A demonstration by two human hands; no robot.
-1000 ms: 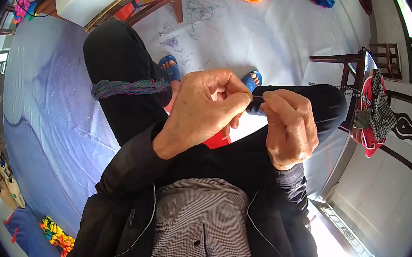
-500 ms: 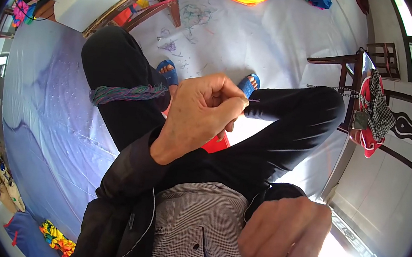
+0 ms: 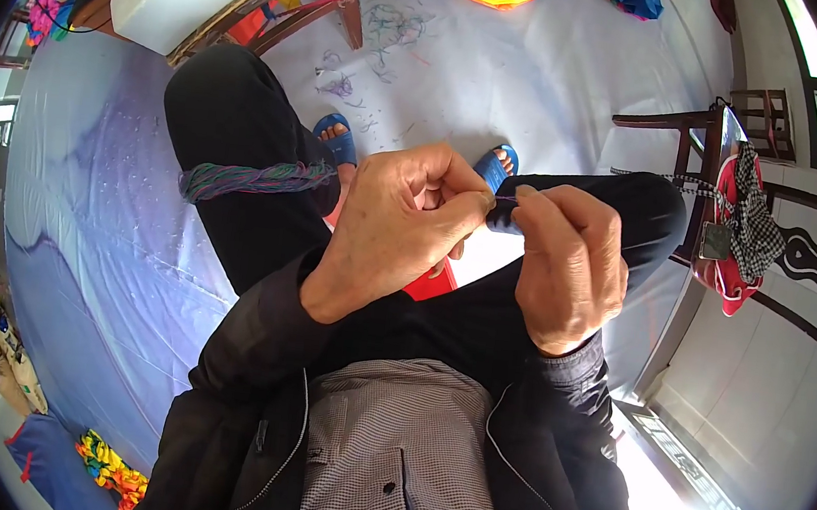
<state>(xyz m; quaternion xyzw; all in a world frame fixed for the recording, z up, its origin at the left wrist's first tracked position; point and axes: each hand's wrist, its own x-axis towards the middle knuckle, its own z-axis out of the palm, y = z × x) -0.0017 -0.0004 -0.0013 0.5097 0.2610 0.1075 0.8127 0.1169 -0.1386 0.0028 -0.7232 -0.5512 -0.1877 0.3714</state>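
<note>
Here, the left hand [image 3: 397,224] pinches a thread [image 3: 505,198]; at its three o'clock, the right hand [image 3: 574,272] meets it, grip unclear.

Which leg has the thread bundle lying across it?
The left leg: the multicoloured thread bundle drapes over it, while none shows on the right leg.

I wear a black jacket [image 3: 229,445], open at the front, with pale zip edging [image 3: 302,413] down both sides and a small dark tab [image 3: 262,431] on the left panel. Its long black sleeves [image 3: 259,304] end at my bare left hand [image 3: 387,223] and right hand [image 3: 572,262]; the right cuff [image 3: 571,364] seems stitched, though shadow blurs it. Beneath is a finely checked dark-and-pale shirt [image 3: 362,414] with a round dark button [image 3: 389,488], then plain black trousers [image 3: 224,111] and blue open-toed slippers [image 3: 489,171].
</note>
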